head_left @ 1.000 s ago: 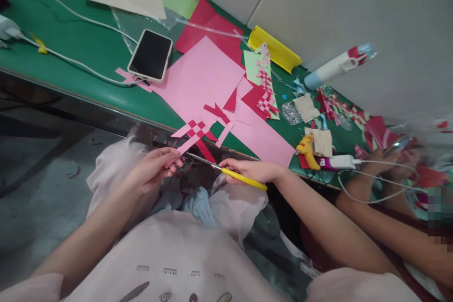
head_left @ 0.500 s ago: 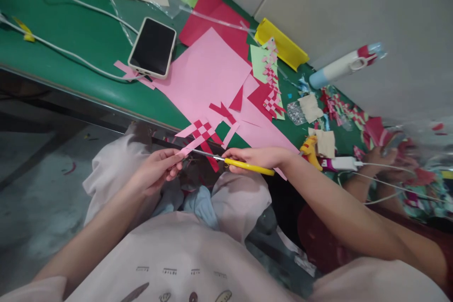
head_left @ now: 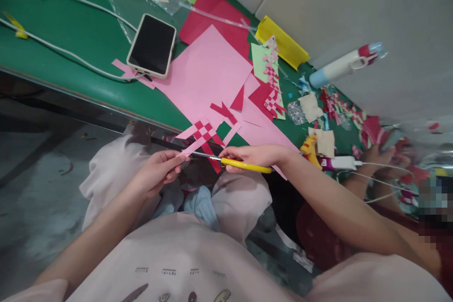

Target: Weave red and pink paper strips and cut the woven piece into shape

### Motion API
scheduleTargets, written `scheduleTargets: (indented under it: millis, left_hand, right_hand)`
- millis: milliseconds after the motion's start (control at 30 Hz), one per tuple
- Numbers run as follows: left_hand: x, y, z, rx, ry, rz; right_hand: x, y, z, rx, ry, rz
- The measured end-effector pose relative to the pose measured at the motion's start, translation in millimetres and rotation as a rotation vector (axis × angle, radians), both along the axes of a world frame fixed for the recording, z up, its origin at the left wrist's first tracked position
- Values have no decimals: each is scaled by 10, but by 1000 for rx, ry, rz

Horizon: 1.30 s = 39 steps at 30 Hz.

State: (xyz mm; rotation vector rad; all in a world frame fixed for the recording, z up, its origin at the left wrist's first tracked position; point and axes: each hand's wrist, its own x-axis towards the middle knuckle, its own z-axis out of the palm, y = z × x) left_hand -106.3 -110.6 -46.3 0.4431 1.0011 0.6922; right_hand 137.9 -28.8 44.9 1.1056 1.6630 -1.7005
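My left hand (head_left: 161, 170) pinches the end of a pink strip that belongs to a woven pink-and-red paper piece (head_left: 204, 134). Yellow-handled scissors (head_left: 246, 166) are gripped in my right hand (head_left: 240, 155), their blades pointing left and lying along the strip close to my left fingertips. Loose pink and red strip ends stick out from the woven checks. Behind it, a large pink sheet (head_left: 208, 68) lies on the green table (head_left: 95, 99), with a small red strip piece (head_left: 223, 111) on it.
A phone (head_left: 152, 46) with white cables lies at the left. Toward the wall are red paper (head_left: 215, 12), a yellow holder (head_left: 281, 42) and a white bottle (head_left: 345, 66). A yellow clip (head_left: 310, 152) sits right. Another person's hands (head_left: 377, 163) work at the far right.
The scissors and my right hand have shifted slightly left, so the blades reach further over the strip by my left fingers. My left hand keeps its hold.
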Motion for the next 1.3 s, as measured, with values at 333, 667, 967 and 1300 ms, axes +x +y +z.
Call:
scheduleTargets:
  millis: [333, 667, 967, 1300]
  left_hand:
    - [21, -3, -14, 32, 37, 6]
    - [29, -3, -21, 28, 57, 2]
    - [21, -12, -19, 28, 56, -5]
    - [17, -13, -28, 31, 59, -5]
  right_hand:
    - [-87, 37, 30, 17, -9, 1]
    - [-120, 67, 18, -13, -3, -5]
    - [-142, 64, 23, -29, -32, 4]
    - [-149, 54, 43, -31, -34, -6]
